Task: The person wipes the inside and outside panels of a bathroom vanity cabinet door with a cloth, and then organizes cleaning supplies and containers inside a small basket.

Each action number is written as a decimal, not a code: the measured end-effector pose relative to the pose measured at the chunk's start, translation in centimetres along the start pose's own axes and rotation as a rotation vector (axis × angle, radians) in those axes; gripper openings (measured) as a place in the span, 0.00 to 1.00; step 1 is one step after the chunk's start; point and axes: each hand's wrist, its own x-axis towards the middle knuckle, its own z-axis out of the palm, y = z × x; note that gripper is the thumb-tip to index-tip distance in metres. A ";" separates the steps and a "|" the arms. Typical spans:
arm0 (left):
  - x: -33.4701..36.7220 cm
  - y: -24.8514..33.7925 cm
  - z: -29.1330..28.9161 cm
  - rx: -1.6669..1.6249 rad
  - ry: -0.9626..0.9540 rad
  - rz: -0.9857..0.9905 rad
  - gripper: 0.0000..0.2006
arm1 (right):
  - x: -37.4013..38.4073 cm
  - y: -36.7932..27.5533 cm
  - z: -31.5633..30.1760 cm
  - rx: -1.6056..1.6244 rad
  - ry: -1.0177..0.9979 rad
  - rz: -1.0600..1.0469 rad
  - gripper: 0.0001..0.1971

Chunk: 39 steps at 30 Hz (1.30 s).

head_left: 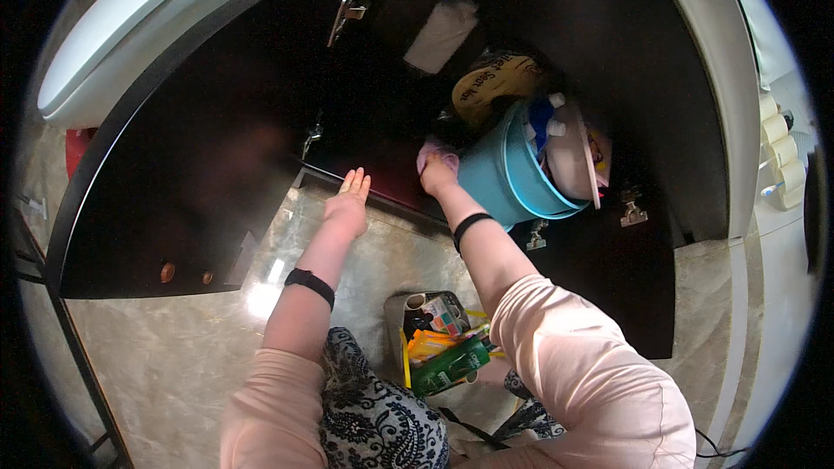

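Note:
My right hand (437, 176) reaches into a dark cabinet, closed around a pink cloth (436, 155) that touches the cabinet floor (382, 175). Just right of it stands a tilted light blue bucket (495, 175) with white-capped bottles and a pale pink basin (569, 156) in it. My left hand (347, 202) rests at the cabinet's front edge, its fingers stretched out and nothing in them. Behind the bucket lies a tan, round-ended packet (497, 87). A white packet or cloth (442, 35) sits further back, too dim to tell which.
The dark left door (174, 182) hangs wide, with metal hinges beside it; the right door (608, 295) is swung out too. On the tiled floor near my knees is a bin (395, 313) with a green package (452, 366) and other items. A white toilet (122, 30) stands at far left.

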 end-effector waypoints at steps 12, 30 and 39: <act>1.0 2.5 -0.2 0.002 0.072 0.104 0.40 | 4.8 -3.5 1.9 0.615 0.094 -0.688 0.20; -0.5 0.6 -0.8 -0.026 -0.017 0.092 0.40 | 2.4 -2.5 1.6 0.470 -0.045 -0.361 0.18; -1.6 0.1 -0.9 -0.003 -0.022 -0.004 0.41 | 4.6 -10.0 -1.7 0.377 -0.140 -0.307 0.23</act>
